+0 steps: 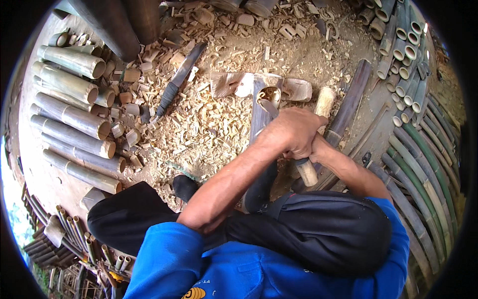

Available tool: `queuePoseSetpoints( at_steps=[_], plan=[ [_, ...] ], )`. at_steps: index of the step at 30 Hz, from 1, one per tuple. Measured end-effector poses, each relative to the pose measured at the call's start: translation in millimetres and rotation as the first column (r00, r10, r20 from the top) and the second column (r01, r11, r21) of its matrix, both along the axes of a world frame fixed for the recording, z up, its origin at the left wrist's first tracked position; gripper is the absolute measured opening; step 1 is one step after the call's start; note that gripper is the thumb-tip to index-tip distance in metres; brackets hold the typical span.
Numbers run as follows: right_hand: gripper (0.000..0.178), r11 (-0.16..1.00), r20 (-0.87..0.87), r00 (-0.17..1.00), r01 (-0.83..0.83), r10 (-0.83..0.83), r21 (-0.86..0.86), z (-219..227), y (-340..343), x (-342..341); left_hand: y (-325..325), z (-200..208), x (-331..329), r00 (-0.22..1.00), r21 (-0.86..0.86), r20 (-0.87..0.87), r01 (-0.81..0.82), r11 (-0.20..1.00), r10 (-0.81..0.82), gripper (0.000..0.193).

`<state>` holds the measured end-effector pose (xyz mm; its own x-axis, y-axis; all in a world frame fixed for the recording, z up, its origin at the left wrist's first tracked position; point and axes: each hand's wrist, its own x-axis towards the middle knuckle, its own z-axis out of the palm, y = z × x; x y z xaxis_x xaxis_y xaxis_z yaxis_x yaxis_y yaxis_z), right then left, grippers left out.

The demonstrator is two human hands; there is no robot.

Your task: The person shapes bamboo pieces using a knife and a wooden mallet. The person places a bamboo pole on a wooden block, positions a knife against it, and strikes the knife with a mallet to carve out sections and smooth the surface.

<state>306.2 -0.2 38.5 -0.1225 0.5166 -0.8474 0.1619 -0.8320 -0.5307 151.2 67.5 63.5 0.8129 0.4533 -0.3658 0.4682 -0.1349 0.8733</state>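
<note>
My left hand (298, 130) is closed, its back upward, lying over my right hand (317, 144). Both are closed around a wooden-handled tool (307, 175), though the right fingers are mostly hidden. The handle's pale end and a dark band stick out below my hands. A grey metal-looking tip (269, 108) shows beyond them, against a bamboo section (260, 94) with a carved opening holding curled shavings. That bamboo rests on a notched wooden block (298, 90). Just past my hands stands out a pale, rounded piece of wood (325, 101); whether a hand touches it is unclear.
A knife (180, 74) with a wrapped dark handle lies among wood shavings (219, 124). Cut bamboo tubes (72, 115) line the left side. Bamboo tubes (406, 50) and long poles (423, 184) are stacked at right. A dark bamboo length (351, 99) lies beside my right arm.
</note>
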Motion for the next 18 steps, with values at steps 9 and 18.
queuePoseSetpoints(
  at_steps=[9, 18],
  plan=[
    [0.051, 0.613, 0.362, 0.603, -0.784, 0.710, 0.104, 37.5, 55.1, -16.6, -15.0, 19.4, 1.1, 0.924, 0.086, -0.023, -0.380, 0.921, 0.383, 0.080],
    [0.060, 0.997, -0.054, 0.997, 0.047, -0.050, -0.060, 18.1, 34.8, -31.2, -15.5, -0.8, -11.8, 0.999, 0.020, 0.030, -0.042, 0.999, 0.042, 0.064]
  ],
)
